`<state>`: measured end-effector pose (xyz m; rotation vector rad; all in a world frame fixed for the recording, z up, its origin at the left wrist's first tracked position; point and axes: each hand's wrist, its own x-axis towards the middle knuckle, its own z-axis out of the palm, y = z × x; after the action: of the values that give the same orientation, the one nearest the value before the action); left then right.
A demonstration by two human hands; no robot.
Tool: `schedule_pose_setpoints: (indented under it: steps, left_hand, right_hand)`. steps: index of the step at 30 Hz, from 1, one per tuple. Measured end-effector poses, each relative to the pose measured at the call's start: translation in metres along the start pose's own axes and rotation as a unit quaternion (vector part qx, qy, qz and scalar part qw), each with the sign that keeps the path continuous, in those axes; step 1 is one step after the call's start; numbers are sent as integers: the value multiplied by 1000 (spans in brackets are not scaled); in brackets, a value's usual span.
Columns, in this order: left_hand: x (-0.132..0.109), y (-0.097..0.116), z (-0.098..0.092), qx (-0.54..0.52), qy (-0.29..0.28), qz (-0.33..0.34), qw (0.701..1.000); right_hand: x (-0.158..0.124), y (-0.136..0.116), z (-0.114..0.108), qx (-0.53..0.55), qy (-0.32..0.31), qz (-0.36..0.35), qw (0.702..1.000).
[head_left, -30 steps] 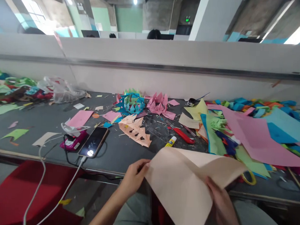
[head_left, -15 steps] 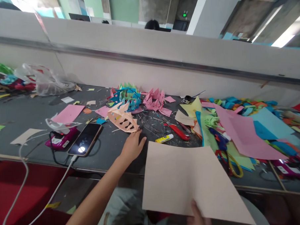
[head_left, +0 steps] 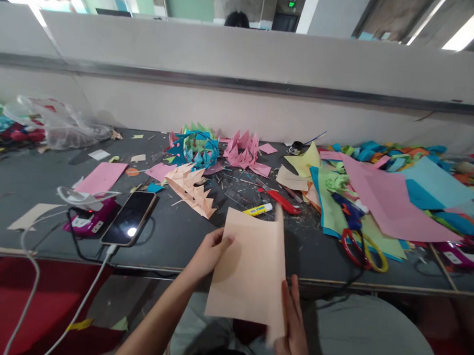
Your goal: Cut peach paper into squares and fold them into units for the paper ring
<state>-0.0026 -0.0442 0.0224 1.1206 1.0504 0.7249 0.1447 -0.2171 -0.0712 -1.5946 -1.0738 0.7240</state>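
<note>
The peach sheet (head_left: 249, 267) is matt paper, the phone (head_left: 129, 225) glossy glass, the tabletop (head_left: 179, 238) dull grey.

The sheet of paper (head_left: 249, 267) is plain pale peach with no print, and it looks folded over on itself into a tall, narrow shape. Its right edge is blurred. It stands nearly upright, leaning a little, over the near edge of the table (head_left: 171, 242). My left hand (head_left: 209, 254) pinches its left edge, and my right hand (head_left: 293, 331) holds its bottom right corner.

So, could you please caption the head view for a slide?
Left hand and right hand hold a peach paper sheet at a cluttered table.
</note>
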Motion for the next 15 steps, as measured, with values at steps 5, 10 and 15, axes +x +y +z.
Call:
schedule_pose_setpoints:
  steps: [5,10,15]
  left_hand:
    - [-6,3,19,-156,42,-79,984]
    - [-8,1,26,-163,0,-86,983]
    - [-9,-3,19,-96,-22,-66,993]
  right_hand:
    - [6,-12,-2,-102,-3,-90,991]
    - [5,-12,1,-142,-25,-131,981]
    - [-1,-8,-7,-160,-52,-150,974]
